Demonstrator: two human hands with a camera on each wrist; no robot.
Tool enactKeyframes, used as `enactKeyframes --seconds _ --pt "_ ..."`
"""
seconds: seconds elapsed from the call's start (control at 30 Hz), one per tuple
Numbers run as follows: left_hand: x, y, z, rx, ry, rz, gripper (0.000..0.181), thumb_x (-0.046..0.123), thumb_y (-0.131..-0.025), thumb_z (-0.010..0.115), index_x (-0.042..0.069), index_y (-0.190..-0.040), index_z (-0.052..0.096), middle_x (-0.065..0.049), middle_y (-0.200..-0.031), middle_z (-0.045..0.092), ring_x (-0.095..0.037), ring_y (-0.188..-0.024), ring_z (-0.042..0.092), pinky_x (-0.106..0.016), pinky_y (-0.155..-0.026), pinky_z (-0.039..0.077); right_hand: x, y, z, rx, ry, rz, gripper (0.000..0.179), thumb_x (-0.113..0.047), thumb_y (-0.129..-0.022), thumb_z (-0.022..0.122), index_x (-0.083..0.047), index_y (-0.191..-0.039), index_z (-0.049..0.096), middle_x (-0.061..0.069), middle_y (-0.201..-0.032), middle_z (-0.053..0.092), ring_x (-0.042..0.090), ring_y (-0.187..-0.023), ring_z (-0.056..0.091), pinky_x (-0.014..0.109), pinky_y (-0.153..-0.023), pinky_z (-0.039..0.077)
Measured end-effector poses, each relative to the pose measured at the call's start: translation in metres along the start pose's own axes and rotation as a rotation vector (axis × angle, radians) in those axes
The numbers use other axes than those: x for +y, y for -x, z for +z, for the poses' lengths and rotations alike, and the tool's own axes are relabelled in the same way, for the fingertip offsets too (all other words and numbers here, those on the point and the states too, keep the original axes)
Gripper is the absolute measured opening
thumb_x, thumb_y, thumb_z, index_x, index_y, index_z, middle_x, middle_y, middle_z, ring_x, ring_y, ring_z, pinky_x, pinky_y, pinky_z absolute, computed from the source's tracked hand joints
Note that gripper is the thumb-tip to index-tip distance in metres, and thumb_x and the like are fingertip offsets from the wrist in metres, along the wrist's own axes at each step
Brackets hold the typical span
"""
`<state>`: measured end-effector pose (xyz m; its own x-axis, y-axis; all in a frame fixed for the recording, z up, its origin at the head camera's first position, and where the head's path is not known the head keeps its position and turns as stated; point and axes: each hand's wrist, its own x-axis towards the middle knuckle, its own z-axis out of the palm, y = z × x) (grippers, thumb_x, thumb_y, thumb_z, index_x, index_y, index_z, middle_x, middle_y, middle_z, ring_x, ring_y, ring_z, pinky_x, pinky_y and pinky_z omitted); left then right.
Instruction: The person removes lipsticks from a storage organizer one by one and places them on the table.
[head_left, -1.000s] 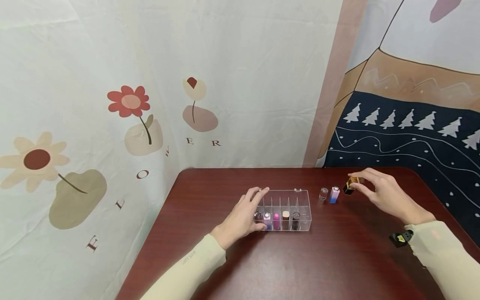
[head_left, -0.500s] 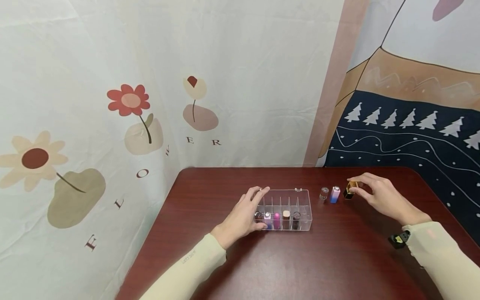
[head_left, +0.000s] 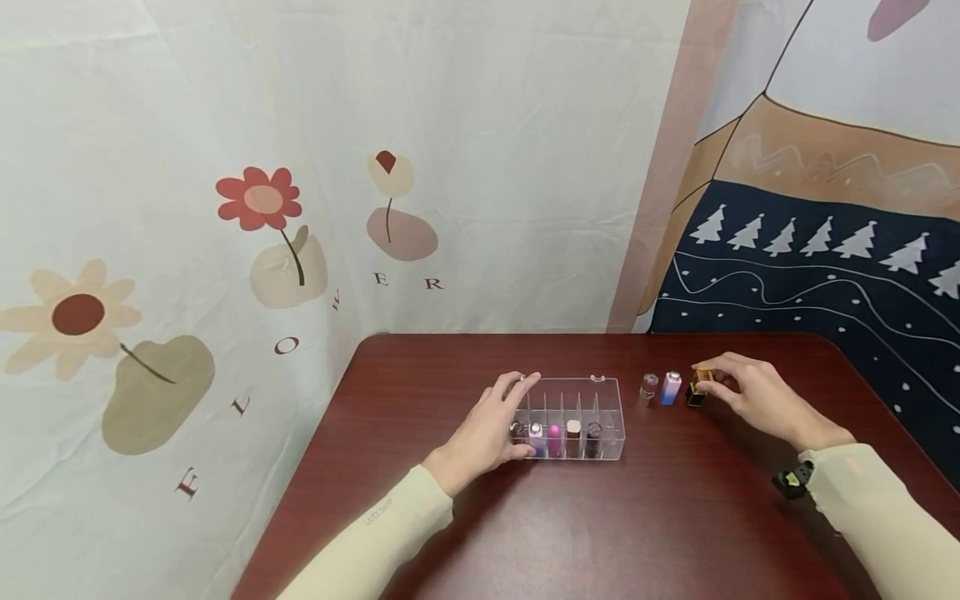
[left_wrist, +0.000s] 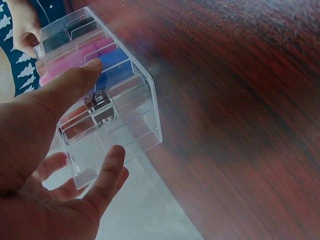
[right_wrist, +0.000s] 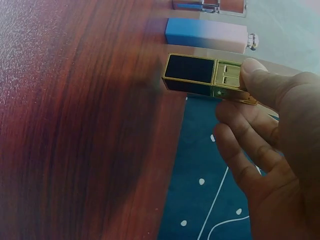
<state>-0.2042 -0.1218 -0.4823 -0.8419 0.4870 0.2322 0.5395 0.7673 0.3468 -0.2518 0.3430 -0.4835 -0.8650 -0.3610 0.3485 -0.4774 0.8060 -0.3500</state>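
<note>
So the person's right hand (head_left: 753,400) has a black-and-gold lipstick tube (right_wrist: 190,70) pinched by its gold end, thumb on one side, fingertips on the other. The tube is pretty much upright at the right end of a little row on the reddish-brown table (head_left: 562,525); honestly can't tell if its base is actually touching the wood. Just beside it stands a pink-to-blue tube (head_left: 670,389), then a small clear-topped tube (head_left: 648,386), nearest the box.

Left hand (head_left: 483,429) is spread wide around the left end of a clear divided box (head_left: 613,427), thumb on the front, fingers round the end and back, so yeah, it's holding it. Front row of slots, left to right: a dark-topped tube (head_left: 517,430) half behind the hand, a pink-and-blue one (head_left: 536,439), a hot-pink one (head_left: 554,441), a beige-topped one (head_left: 573,440) and a blackish one (head_left: 593,441). Behind the table hang a pale flower-print cloth (head_left: 517,167) and, over on the right, a navy tree-print one (head_left: 810,275).
</note>
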Motion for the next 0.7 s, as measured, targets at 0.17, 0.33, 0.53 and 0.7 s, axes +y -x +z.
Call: enactKeyframes --seconds 0.17,0.33,0.53,0.7 --pt "-0.0004 0.0003 -0.0001 0.0 0.0 0.003 0.12 0.03 -0.083 0.109 0.018 -0.18 0.04 -0.019 -0.172 0.051 -0.043 -0.131 0.069 -0.053 -0.113 0.067 0.0021 0.0002 0.0024 0.006 0.005 -0.011 0.028 -0.013 -0.099 0.092 -0.01 -0.127 0.085 0.0 -0.109 0.079 0.008 -0.092 0.061 0.023 -0.079 0.06" --pt "-0.0004 0.0005 0.0 0.002 -0.001 0.006 0.12 0.029 -0.083 0.11 0.017 -0.18 0.041 -0.02 -0.171 0.051 -0.043 -0.13 0.069 -0.053 -0.112 0.067 0.0022 -0.0006 0.0031 0.003 0.003 -0.018 0.028 -0.013 -0.1 0.092 -0.01 -0.127 0.085 -0.001 -0.108 0.079 0.007 -0.091 0.06 0.024 -0.078 0.059" --pt "0.0006 0.0004 -0.0009 -0.002 0.009 0.004 0.119 0.028 -0.083 0.109 0.016 -0.18 0.041 -0.021 -0.171 0.051 -0.043 -0.131 0.069 -0.054 -0.114 0.066 0.0008 -0.0013 0.0037 -0.008 -0.004 -0.01 0.029 -0.014 -0.1 0.092 -0.01 -0.128 0.085 -0.001 -0.108 0.078 0.007 -0.09 0.059 0.025 -0.077 0.059" --pt "0.0007 0.0004 -0.0001 -0.002 0.005 0.0 0.119 0.027 -0.083 0.109 0.016 -0.18 0.04 -0.02 -0.171 0.051 -0.042 -0.131 0.069 -0.054 -0.114 0.066 0.0004 -0.0022 0.0044 -0.007 -0.007 -0.014 0.03 -0.013 -0.1 0.092 -0.009 -0.128 0.085 0.001 -0.11 0.08 0.006 -0.09 0.06 0.027 -0.078 0.062"
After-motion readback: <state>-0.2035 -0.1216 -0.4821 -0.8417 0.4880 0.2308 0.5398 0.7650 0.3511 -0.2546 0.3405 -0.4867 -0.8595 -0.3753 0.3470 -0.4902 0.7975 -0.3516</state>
